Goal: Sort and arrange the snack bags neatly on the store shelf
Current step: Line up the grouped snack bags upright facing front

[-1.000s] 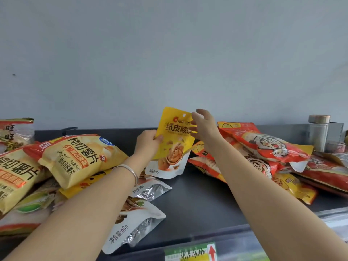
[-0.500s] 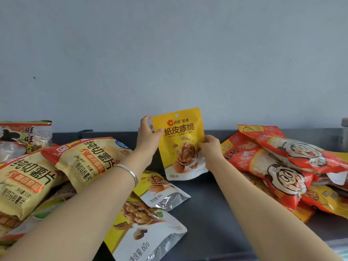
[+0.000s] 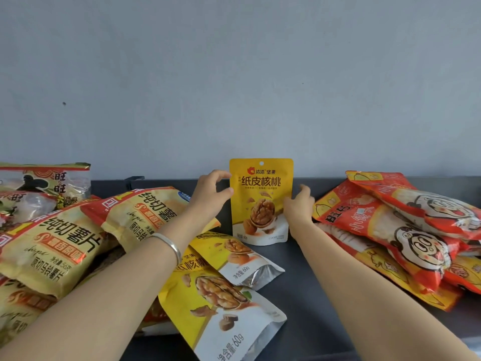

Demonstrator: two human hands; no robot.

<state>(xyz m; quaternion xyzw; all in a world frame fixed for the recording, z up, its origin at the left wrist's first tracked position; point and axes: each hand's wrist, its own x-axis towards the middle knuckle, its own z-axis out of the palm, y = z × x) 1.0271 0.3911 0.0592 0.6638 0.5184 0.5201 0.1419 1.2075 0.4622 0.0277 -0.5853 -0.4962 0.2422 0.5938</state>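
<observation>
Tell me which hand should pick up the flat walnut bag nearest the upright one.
Left, probably. The left hand is right beside the flat walnut bag; the right hand sits across the upright walnut bag, farther off.

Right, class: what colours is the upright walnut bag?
The walnut bag is yellow above, white at the base, seen in the head view.

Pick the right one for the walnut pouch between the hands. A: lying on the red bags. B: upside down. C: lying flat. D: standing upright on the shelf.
D: the walnut pouch stands upright, base on the shelf, between the left hand and the right hand.
</observation>
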